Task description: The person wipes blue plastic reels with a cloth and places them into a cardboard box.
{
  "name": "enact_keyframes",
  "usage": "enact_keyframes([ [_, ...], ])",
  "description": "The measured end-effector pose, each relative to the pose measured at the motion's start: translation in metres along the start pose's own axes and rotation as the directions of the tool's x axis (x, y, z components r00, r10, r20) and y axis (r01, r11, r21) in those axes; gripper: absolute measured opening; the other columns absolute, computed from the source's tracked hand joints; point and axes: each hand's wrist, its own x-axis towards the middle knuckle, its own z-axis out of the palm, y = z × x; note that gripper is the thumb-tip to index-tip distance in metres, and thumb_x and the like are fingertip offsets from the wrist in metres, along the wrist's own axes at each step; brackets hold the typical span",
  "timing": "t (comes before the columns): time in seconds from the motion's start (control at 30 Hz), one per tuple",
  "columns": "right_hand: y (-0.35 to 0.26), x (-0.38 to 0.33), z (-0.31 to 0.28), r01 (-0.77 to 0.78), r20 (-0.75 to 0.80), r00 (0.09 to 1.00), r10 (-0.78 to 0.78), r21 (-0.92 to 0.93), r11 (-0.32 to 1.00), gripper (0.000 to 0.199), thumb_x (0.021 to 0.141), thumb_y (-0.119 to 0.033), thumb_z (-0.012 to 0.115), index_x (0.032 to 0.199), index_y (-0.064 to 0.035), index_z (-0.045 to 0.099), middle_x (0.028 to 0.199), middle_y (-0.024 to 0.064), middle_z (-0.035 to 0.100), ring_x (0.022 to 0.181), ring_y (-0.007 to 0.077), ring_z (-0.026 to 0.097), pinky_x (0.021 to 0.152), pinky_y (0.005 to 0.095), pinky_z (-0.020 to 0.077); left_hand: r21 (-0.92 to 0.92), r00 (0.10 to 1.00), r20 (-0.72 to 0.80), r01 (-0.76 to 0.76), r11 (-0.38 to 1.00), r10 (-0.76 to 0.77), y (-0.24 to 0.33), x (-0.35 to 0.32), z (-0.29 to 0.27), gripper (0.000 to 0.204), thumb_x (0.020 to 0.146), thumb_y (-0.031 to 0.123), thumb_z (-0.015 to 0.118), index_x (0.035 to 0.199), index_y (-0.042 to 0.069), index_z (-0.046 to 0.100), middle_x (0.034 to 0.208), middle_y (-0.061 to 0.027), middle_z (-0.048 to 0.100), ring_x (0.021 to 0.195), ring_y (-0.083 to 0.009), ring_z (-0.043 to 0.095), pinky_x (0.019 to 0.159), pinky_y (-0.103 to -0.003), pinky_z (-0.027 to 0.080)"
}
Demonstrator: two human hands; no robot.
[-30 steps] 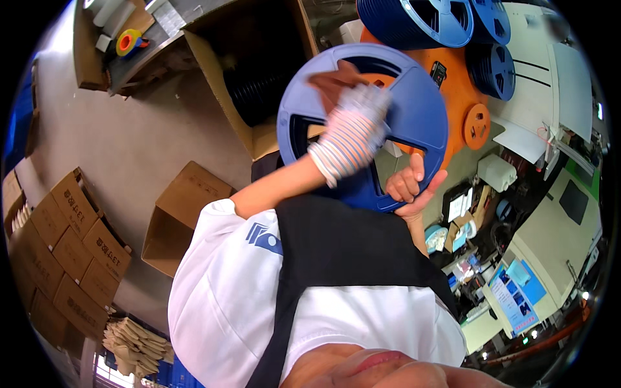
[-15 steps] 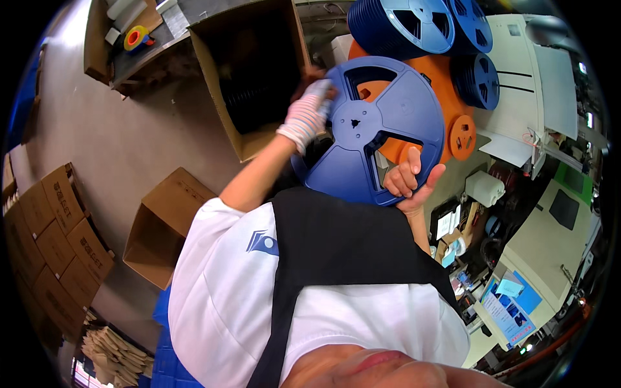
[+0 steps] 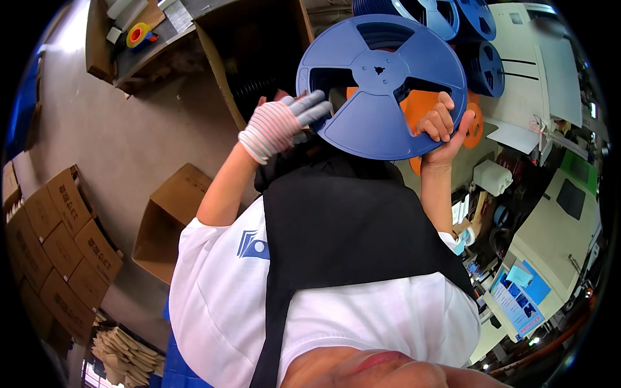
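Note:
A large blue plastic reel (image 3: 359, 126) with a round hub and wide cut-outs is held up in front of my chest, its flat face toward me. My right hand (image 3: 441, 132), bare, grips its lower right rim, fingers curled through a cut-out and thumb outside the edge. At the reel's left edge is my left hand (image 3: 275, 126), in a striped glove with grey fingertips. Its fingers stretch out flat and overlap the rim in view; whether they touch it I cannot tell.
An open carton (image 3: 223, 71) with dark ribbed contents stands left of the reel. Stacked blue reels (image 3: 428, 18) and an orange disc (image 3: 475, 126) lie beyond. Another open carton (image 3: 169, 223) is on the floor, near piled cartons (image 3: 68, 258). A machine (image 3: 550, 239) stands at right.
The reel has moved up and to the right with my right hand. My left hand has drawn back from the reel's upper left edge, down and to the left, with its fingers extended.

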Motion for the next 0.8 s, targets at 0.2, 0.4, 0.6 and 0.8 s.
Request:
enact_keyframes([
  [0.2,0.003,0.030,0.026,-0.118,-0.195,0.980,0.026,-0.477,0.871,0.069,0.092,-0.053,0.040,0.128,0.0055,0.039,0.069,0.0047,0.046,0.060,0.0154,0.046,0.056,0.0278,0.0389,0.028,0.972,-0.154,-0.172,0.985,0.175,-0.004,-0.006,0.035,0.046,0.069,0.012,0.060,0.114,0.010,0.053,0.112,-0.0063,0.057,0.090,-0.0240,0.058,0.072,-0.042,0.051],
  [0.4,-0.001,0.041,0.022,-0.320,-0.483,0.862,-0.154,-0.754,0.573,0.056,0.097,-0.045,0.034,0.121,0.0038,0.046,0.078,0.0071,0.054,0.074,0.0203,0.054,0.072,0.0324,0.0462,-0.991,0.864,-0.043,-0.100,-0.087,-0.502,-0.012,-0.031,0.032,0.025,0.087,0.010,0.057,0.110,0.003,0.057,0.099,-0.0079,0.063,0.093,-0.0180,0.060,0.085,-0.029,0.046],
  [0.6,-0.009,0.005,-0.015,-0.295,-0.519,0.768,-0.375,-0.806,0.513,0.040,0.096,-0.040,0.043,0.115,-0.0052,0.046,0.069,0.0057,0.051,0.059,0.0166,0.051,0.056,0.0301,0.0440,-0.801,0.799,0.057,-0.321,-0.505,-0.599,-0.049,-0.057,0.051,0.037,0.082,0.017,0.066,0.112,-0.001,0.054,0.095,-0.0108,0.062,0.093,-0.0216,0.060,0.088,-0.036,0.048],
  [0.8,-0.012,-0.012,-0.020,-0.274,-0.601,0.717,-0.353,-0.708,0.651,0.040,0.095,-0.042,0.042,0.113,-0.0068,0.050,0.086,0.0057,0.058,0.064,0.0148,0.054,0.059,0.0294,0.0459,-0.744,0.781,0.073,-0.372,-0.556,-0.620,-0.053,-0.063,0.058,0.038,0.082,0.015,0.066,0.114,0.000,0.053,0.094,-0.0086,0.061,0.092,-0.0205,0.059,0.093,-0.038,0.046],
])
